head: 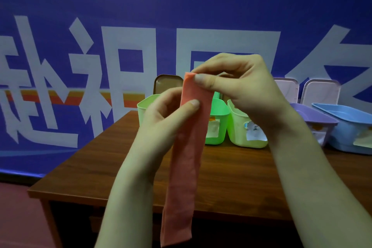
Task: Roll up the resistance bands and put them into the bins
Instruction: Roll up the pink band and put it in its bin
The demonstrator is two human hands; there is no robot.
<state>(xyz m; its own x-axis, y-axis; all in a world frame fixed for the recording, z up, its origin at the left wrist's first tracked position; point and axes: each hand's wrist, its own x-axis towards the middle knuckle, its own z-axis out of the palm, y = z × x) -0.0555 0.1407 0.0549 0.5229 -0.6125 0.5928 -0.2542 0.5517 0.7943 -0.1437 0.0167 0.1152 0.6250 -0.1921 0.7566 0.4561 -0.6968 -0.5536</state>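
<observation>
Salmon-pink and flat, the resistance band point(187, 157) hangs straight down in the air in front of the desk point(231, 177), its lower end free. The right hand point(241, 86) pinches the top end, its fingers point(203, 79) clamped on the band's upper edge. The left hand point(161, 115) pinches the band just below, thumb on the front face and the other fingers curled behind.

No coil has formed yet and the band is at full length, so I judge the step in hand to be the very start of rolling. The next move calls for folding the top edge over tightly and turning it downward between both hands, keeping the sides in line so the roll does not skew.

Behind the hands, on the desk, stand a bright green bin point(218, 119), a pale green bin point(239, 133), a purple bin point(314, 115) and a blue bin point(346, 125); their labels are too small to read, so I cannot tell which one takes this band
</observation>
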